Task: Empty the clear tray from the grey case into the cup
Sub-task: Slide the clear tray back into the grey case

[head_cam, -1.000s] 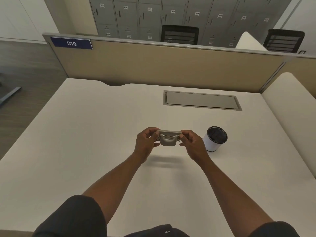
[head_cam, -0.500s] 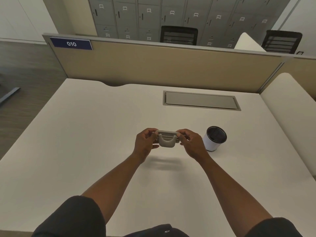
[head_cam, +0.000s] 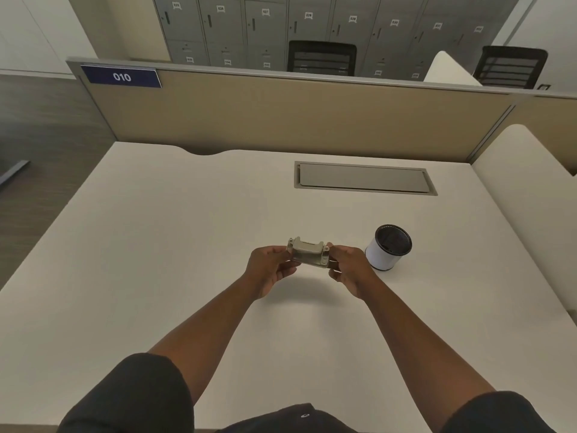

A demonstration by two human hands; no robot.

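A small grey case (head_cam: 308, 252) is held just above the white desk (head_cam: 162, 251), near its middle. My left hand (head_cam: 270, 267) grips its left end and my right hand (head_cam: 349, 267) grips its right end. The case is tilted so a broad face shows towards me. I cannot make out the clear tray; if it is there, it is hidden inside the case or by my fingers. A white cup (head_cam: 388, 246) with a dark inside stands upright on the desk, a short way right of my right hand.
A grey cable hatch (head_cam: 363, 178) lies flush in the desk behind the cup. A beige partition (head_cam: 296, 120) closes off the far edge, and a white rounded panel (head_cam: 524, 195) borders the right side. Chairs and lockers stand beyond.
The case has been turned in my hands, so a broader face now shows instead of its handle-like side. Both hands keep their grip on its ends. The cup has not moved.
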